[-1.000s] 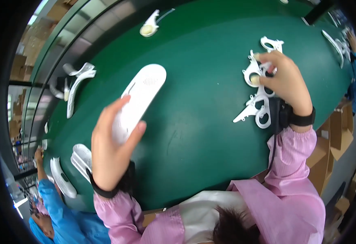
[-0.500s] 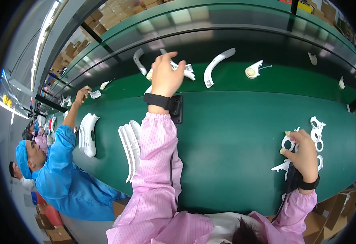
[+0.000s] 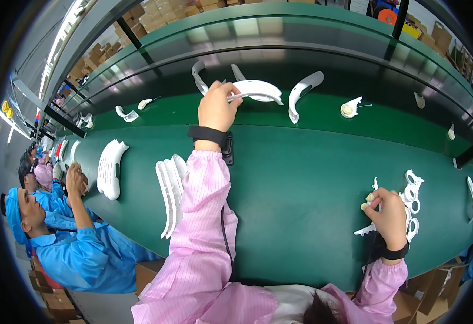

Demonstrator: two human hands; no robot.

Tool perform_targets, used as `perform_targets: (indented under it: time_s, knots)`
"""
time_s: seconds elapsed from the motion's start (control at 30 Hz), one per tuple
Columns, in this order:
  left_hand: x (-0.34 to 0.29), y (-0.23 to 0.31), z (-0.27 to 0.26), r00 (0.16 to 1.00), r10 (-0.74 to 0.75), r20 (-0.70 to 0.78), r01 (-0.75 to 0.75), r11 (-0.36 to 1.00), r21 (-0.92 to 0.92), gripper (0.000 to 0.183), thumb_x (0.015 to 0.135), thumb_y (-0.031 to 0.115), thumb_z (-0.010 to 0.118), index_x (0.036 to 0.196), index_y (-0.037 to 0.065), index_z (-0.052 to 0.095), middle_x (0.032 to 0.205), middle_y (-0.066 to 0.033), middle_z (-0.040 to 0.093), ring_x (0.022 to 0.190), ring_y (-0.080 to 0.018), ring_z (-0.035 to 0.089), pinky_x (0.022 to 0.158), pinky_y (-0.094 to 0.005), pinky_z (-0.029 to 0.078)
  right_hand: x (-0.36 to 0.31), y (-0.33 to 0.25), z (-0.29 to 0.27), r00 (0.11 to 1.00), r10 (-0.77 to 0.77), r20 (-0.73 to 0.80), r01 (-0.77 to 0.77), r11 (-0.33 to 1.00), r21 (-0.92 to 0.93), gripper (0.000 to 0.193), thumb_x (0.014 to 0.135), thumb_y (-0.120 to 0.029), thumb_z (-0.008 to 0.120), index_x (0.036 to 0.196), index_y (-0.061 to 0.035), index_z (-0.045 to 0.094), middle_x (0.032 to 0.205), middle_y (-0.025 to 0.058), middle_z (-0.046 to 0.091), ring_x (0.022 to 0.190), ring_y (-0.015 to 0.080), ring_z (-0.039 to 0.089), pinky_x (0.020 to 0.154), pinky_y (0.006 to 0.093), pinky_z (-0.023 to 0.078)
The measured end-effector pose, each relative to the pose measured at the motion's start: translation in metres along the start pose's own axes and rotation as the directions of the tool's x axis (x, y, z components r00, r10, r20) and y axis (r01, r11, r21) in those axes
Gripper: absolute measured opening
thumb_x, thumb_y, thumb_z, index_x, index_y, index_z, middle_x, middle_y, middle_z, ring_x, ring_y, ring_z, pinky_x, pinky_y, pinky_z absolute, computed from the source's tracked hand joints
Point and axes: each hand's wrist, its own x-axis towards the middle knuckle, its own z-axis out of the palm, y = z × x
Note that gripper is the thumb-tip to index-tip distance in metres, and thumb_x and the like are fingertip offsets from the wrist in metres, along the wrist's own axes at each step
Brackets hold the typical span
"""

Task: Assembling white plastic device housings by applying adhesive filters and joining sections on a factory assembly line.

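My left hand (image 3: pixel 216 106), in a pink striped sleeve with a black wrist strap, is closed on a curved white plastic shell (image 3: pixel 263 89). It holds the shell by its left end over the dark green strip at the back. My right hand (image 3: pixel 389 215), with pale covers on its fingertips, is pinched at the right of the green table. A white plastic part (image 3: pixel 375 184) shows beyond its fingers, mostly hidden by them. Close beside it lie several white plastic ring parts (image 3: pixel 411 193).
More curved white shells (image 3: pixel 304 92) lie along the back strip, with a round cream part with a wire (image 3: pixel 350 108). Nested white shells (image 3: pixel 169 189) rest beside my left forearm; another stack (image 3: pixel 110 168) is farther left. A co-worker in blue (image 3: pixel 93 251) sits at left. A metal rail (image 3: pixel 280 46) crosses behind.
My left hand has closed on the curved shell and lifted it. My right fingers have drawn together, and the white part there has shifted left. The co-worker's hand has pulled back from the strip.
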Motion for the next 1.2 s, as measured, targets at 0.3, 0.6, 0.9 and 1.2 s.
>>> perform_targets:
  time_s: [0.3, 0.6, 0.9, 1.2]
  knots:
    - [-0.094, 0.058, -0.067, 0.731, 0.520, 0.442, -0.239, 0.802, -0.548, 0.019, 0.076, -0.007, 0.060, 0.090, 0.006, 0.059, 0.095, -0.0111, 0.062, 0.093, -0.0334, 0.065, 0.082, -0.0399, 0.052, -0.001, -0.017, -0.012, 0.988, -0.083, 0.131, 0.055, 0.977, 0.208, 0.040, 0.068, 0.006, 0.073, 0.106, -0.0016, 0.070, 0.068, 0.0038, 0.065, 0.052, 0.0133, 0.055, 0.049, 0.0284, 0.041]
    - [-0.163, 0.045, -0.057, 0.772, 0.394, 0.499, -0.069, 0.832, -0.551, 0.024, 0.082, -0.007, 0.056, 0.102, 0.006, 0.059, 0.102, -0.0116, 0.060, 0.093, -0.0340, 0.065, 0.076, -0.0435, 0.053, -0.016, -0.013, -0.006, 0.944, -0.155, 0.293, 0.088, 0.970, 0.228, 0.060, 0.080, 0.009, 0.054, 0.139, 0.0000, 0.058, 0.101, 0.0090, 0.061, 0.078, 0.0147, 0.056, 0.066, 0.0248, 0.044]
    - [-0.198, 0.057, -0.072, 0.880, 0.296, 0.372, -0.121, 0.896, -0.427, 0.066, 0.070, -0.002, 0.076, 0.128, 0.000, 0.045, 0.136, -0.0225, 0.042, 0.095, -0.0401, 0.064, 0.079, -0.0449, 0.054, 0.007, -0.004, 0.014, 0.943, 0.064, 0.325, -0.125, 0.978, 0.170, 0.024, 0.103, -0.003, 0.051, 0.125, 0.0031, 0.059, 0.107, 0.0069, 0.060, 0.088, 0.0158, 0.059, 0.081, 0.0271, 0.049]
    - [-0.187, 0.020, -0.076, 0.709, 0.409, 0.574, 0.065, 0.773, -0.632, 0.067, 0.075, -0.013, 0.057, 0.139, -0.001, 0.039, 0.126, -0.0288, 0.059, 0.097, -0.0482, 0.065, 0.082, -0.0504, 0.053, -0.011, -0.029, 0.019, 0.997, -0.058, 0.057, 0.036, 0.947, 0.319, 0.030, 0.083, 0.008, 0.073, 0.112, 0.0008, 0.066, 0.101, 0.0068, 0.069, 0.083, 0.0148, 0.066, 0.075, 0.0262, 0.051]
